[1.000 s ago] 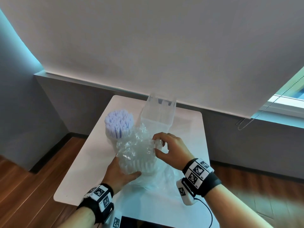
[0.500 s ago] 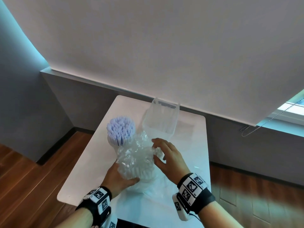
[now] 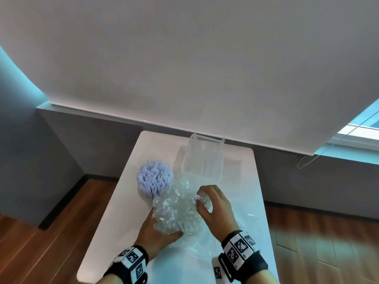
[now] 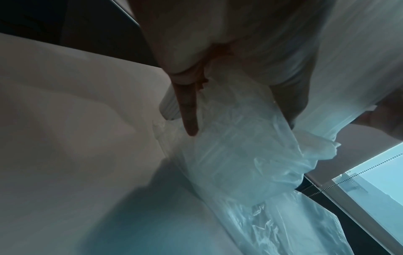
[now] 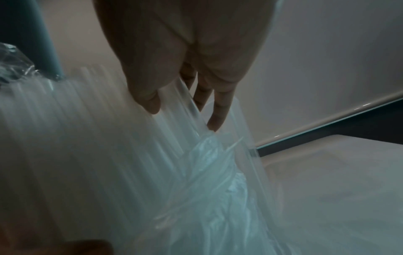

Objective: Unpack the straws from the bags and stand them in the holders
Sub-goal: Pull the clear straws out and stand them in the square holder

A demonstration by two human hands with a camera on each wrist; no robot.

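both hands (image 3: 185,219) grip straw bag (image 3: 176,210) | lilac straws (image 3: 154,179) left | empty holder (image 3: 203,160) behind

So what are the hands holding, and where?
Both hold the bag of clear straws: the left hand grips its lower left side, the right hand pinches its crinkled top right.

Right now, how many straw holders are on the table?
2. The full holder stands on the left with purple straws; the empty clear holder stands behind the bag. None seem hidden.
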